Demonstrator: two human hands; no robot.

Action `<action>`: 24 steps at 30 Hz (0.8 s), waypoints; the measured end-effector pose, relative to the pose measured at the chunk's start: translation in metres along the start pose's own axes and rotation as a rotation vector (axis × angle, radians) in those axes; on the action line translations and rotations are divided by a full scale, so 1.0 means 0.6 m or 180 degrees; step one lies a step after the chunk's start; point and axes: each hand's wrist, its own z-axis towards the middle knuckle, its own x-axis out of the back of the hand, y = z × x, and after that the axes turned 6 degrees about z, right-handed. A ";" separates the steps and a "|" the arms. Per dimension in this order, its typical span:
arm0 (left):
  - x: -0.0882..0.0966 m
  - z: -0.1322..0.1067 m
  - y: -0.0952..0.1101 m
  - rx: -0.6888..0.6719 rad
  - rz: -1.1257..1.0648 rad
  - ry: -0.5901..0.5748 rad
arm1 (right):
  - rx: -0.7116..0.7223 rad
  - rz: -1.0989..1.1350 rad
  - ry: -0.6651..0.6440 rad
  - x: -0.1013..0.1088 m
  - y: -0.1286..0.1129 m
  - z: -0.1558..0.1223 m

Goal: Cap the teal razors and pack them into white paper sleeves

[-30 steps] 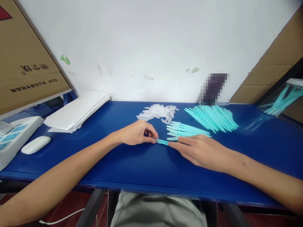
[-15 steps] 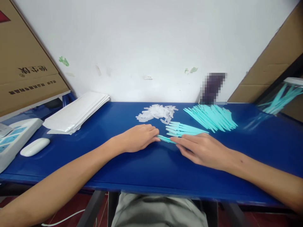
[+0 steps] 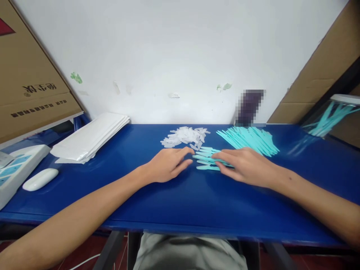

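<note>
My left hand (image 3: pixel 171 164) is at the middle of the table, thumb and index finger apart, with nothing visible between them. Just off its fingertips lie the tips of a small row of thin turquoise sticks (image 3: pixel 206 167) with flat, tapered ends. Over that row is my right hand (image 3: pixel 243 165), its fingers pinched on one turquoise stick (image 3: pixel 203 158) that points left toward my other hand. My right fingers hide part of the row. A larger heap of turquoise sticks (image 3: pixel 250 138) lies behind my right hand, and a pile of small translucent white pieces (image 3: pixel 185 135) lies behind my left.
A stack of white packets (image 3: pixel 91 137), a white mouse-shaped object (image 3: pixel 41 179) and a power strip (image 3: pixel 24 165) are on the left of the blue table (image 3: pixel 168 210). A clear container (image 3: pixel 327 116) holding turquoise sticks is at the far right. Cardboard (image 3: pixel 33 75) stands at the left.
My left hand has let go of the turquoise piece it was pinching and its fingers have parted. My right hand has moved slightly up over the row of sticks.
</note>
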 end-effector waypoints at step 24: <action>0.071 -0.014 -0.121 0.1055 0.1058 0.0052 | -0.0921 0.0575 -0.1072 0.005 0.081 0.022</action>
